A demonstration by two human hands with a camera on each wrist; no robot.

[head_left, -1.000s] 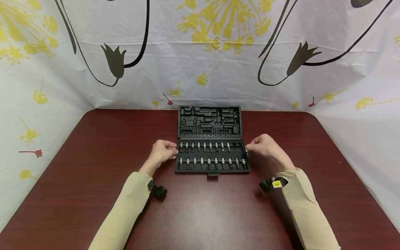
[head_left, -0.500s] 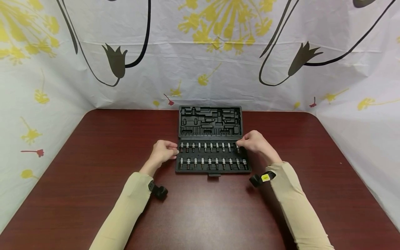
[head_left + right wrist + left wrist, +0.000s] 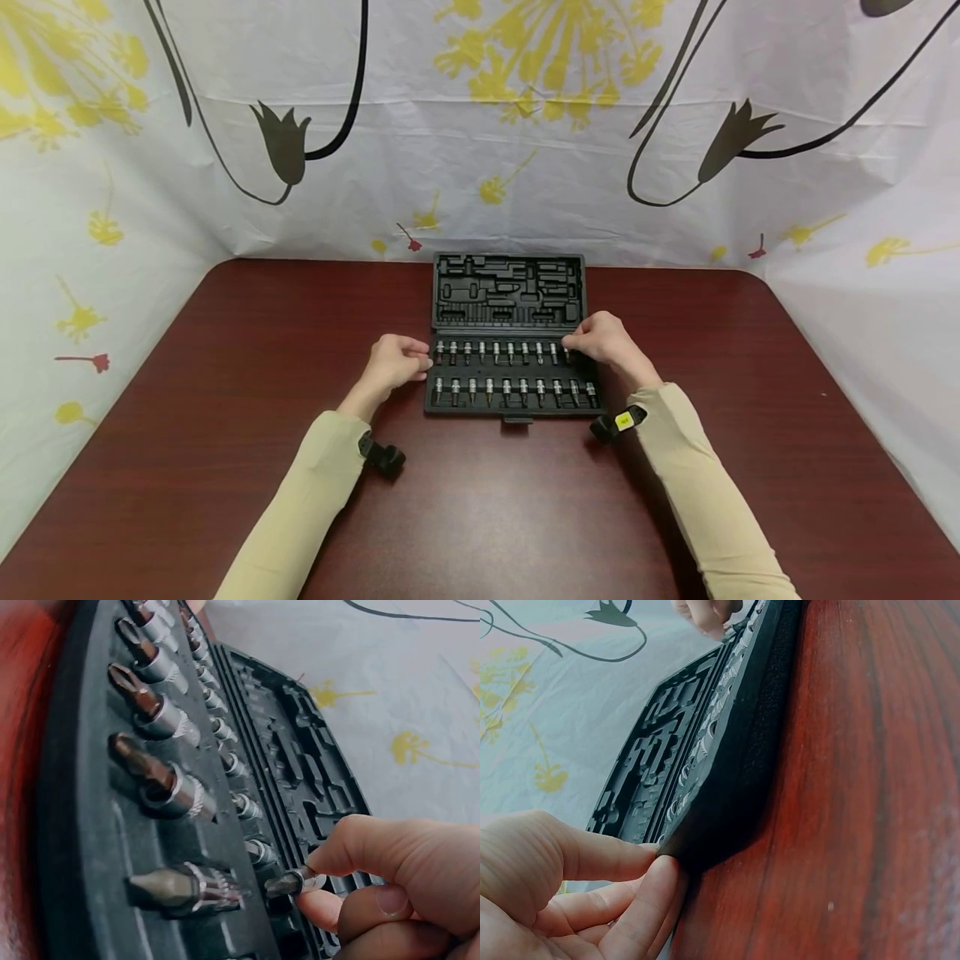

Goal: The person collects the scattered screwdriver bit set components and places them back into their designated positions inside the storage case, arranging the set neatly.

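Observation:
A black plastic case point(image 3: 516, 369) lies unfolded on the table, holding two rows of silver bit sockets point(image 3: 174, 720). At its left side my left hand point(image 3: 393, 364) pinches the edge between thumb and fingers; the left wrist view shows the thumb tip point(image 3: 649, 856) right on the corner. My right hand point(image 3: 606, 342) is over the right end of the back row. Between its thumb and forefinger it pinches a bit socket point(image 3: 294, 883), whose bit points toward the case's front, close over the slot there. The other fingers of that hand are curled.
The case's lid point(image 3: 510, 290), with moulded hollows, is folded back toward the wall cloth. A latch point(image 3: 517, 420) juts from the front edge. The dark red table point(image 3: 480, 508) reaches to a patterned white cloth point(image 3: 480, 125) behind and at both sides.
My right hand has moved left with the bit socket, from beside the case's right edge to the back row's right end. My left hand keeps its pinch on the case.

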